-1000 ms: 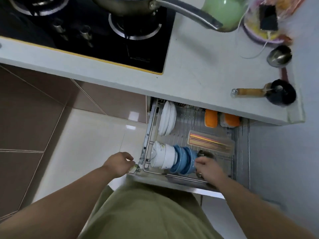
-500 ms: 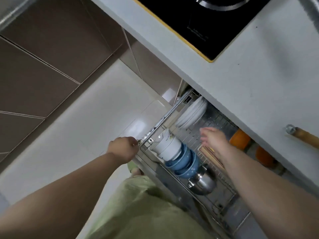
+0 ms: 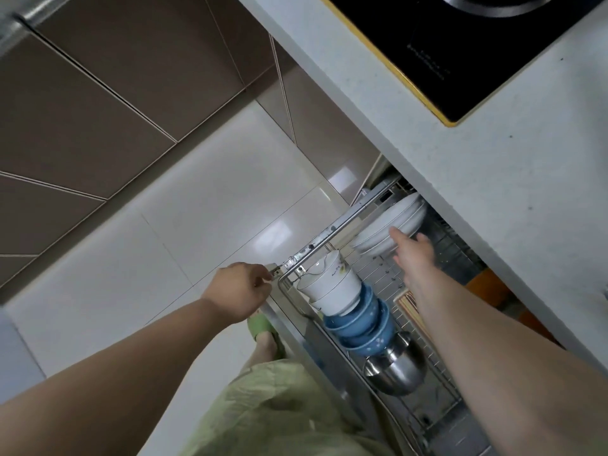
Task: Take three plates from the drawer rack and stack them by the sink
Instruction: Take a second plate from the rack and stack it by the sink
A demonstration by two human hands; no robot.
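At centre frame the left hand (image 3: 238, 292) grips the rack (image 3: 324, 232) corner, while the right hand (image 3: 415, 255) reaches, fingers spread, touching the plates (image 3: 391, 222).

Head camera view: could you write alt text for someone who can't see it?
A person's open right hand reaches toward white plates standing in a pulled-out drawer rack, while the left hand grips its front corner. Stacked bowls sit nearer.

A home kitchen: black hob (image 3: 487, 44) in countertop (image 3: 493, 179), dish-filled drawer rack (image 3: 332, 225).
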